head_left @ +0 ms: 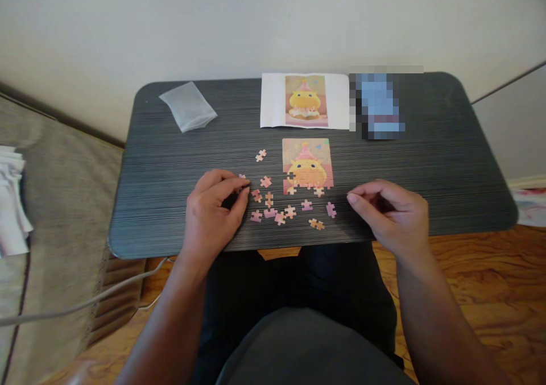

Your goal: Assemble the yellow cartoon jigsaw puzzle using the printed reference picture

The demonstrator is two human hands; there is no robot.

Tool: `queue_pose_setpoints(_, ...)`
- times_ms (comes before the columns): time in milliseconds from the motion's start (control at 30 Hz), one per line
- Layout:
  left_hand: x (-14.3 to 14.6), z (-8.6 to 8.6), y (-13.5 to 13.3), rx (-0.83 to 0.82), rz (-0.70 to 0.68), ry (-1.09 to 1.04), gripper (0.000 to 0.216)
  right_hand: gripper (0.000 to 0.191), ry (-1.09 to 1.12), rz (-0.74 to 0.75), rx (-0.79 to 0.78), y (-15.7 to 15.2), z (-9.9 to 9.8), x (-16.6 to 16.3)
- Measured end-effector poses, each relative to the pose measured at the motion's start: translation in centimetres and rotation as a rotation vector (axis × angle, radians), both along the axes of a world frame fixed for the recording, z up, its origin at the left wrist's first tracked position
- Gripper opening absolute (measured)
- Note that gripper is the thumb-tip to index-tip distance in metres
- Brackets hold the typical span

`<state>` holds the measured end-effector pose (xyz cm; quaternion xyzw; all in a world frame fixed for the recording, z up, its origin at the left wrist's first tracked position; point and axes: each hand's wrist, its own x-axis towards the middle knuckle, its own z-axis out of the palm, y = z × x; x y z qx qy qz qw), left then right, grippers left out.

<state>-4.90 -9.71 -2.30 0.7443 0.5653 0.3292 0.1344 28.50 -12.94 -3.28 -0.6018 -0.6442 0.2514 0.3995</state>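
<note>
A partly joined jigsaw puzzle [305, 160] lies on the dark table, showing a yellow character in a pink party hat. Its lower edge is ragged, with a gap at the left side. Several loose puzzle pieces [290, 211] are scattered below and left of it. My left hand [215, 206] rests at the left of these pieces, thumb and index finger pinched together. One puzzle piece [242, 176] peeks out just beyond those fingers; whether they grip it is hidden. To the right of the puzzle, my right hand [390, 214] is closed in a pinch, and anything in it is too small to see.
Behind the puzzle lies a white sheet [273, 100] with a printed picture of the same character and a cake. A blurred-out blue object [379, 106] sits beside it. A clear plastic bag [190, 107] lies at the table's [447, 157] back left. A cable [85, 305] runs at lower left.
</note>
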Motion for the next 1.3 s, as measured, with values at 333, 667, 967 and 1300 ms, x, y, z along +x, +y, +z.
queue_pose_setpoints(333, -0.8, 2.7, 3.8, -0.120, -0.243, 0.147, 0.010, 0.006, 0.094, -0.048, -0.055, 0.4, -0.2, 0.3)
queue_pose_setpoints(667, 2.0, 2.3, 4.2, -0.191, -0.279, 0.237, 0.012, 0.008, 0.070, -0.048, -0.055, 0.3, -0.5, 0.4)
queue_pose_setpoints(967, 1.7, 2.4, 3.8, -0.181, -0.308, 0.316, 0.006, 0.006, 0.094, -0.040, -0.061, 0.2, -0.5, 0.3)
queue_pose_setpoints(1300, 2.0, 2.0, 4.0, -0.170, -0.304, 0.309, 0.010, 0.005, 0.091, -0.042, -0.056, 0.1, -0.5, 0.2)
